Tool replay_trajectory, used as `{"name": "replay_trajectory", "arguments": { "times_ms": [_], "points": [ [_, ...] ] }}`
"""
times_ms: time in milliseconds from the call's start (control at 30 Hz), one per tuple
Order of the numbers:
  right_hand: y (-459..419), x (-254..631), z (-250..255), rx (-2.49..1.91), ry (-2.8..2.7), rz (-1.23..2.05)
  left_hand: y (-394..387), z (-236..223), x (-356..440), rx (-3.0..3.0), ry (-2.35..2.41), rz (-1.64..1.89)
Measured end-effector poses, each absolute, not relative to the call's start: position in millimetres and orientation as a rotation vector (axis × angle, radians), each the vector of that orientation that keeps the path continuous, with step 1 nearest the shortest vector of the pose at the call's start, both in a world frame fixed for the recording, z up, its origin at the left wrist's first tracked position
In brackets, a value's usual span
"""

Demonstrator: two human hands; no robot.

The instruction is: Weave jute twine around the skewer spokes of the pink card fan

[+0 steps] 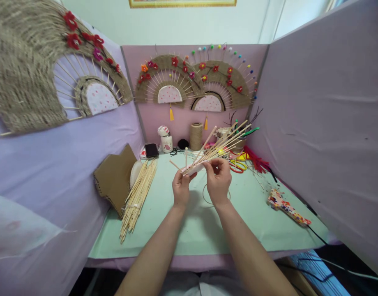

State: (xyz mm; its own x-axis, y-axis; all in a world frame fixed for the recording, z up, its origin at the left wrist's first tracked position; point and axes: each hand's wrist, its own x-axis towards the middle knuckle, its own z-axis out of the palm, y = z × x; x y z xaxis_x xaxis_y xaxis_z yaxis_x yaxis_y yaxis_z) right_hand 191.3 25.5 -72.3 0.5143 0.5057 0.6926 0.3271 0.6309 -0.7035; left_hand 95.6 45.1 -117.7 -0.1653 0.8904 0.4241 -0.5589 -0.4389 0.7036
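Over the middle of the table I hold a small fan frame, with a pale pinkish-white base (197,168) and thin wooden sticks (223,146) spreading from it up and to the right. My left hand (180,188) grips the left end of the base, thumb on top. At the right end, my right hand (219,177) is closed with thumb and forefinger pinched against the base edge. A thin cord (203,193) loops down below the right hand; its upper end is hidden by the fingers.
On the left lie a bundle of wooden sticks (139,197) and brown cardboard (115,176). Behind stand a twine spool (196,137) and a white jar (167,143). Scissors (238,166), red pipe cleaners (256,159) and a flowered glue gun (286,207) are on the right. Finished fans (169,61) hang behind.
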Motion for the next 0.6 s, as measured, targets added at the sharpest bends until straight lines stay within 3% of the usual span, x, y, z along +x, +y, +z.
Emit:
{"name": "replay_trajectory", "arguments": {
  "times_ms": [600],
  "points": [
    [52.9,207.3,-65.1,-1.105,-1.466,-0.230,38.0,-91.4,90.8,0.535,0.409,1.809]
  ]
}}
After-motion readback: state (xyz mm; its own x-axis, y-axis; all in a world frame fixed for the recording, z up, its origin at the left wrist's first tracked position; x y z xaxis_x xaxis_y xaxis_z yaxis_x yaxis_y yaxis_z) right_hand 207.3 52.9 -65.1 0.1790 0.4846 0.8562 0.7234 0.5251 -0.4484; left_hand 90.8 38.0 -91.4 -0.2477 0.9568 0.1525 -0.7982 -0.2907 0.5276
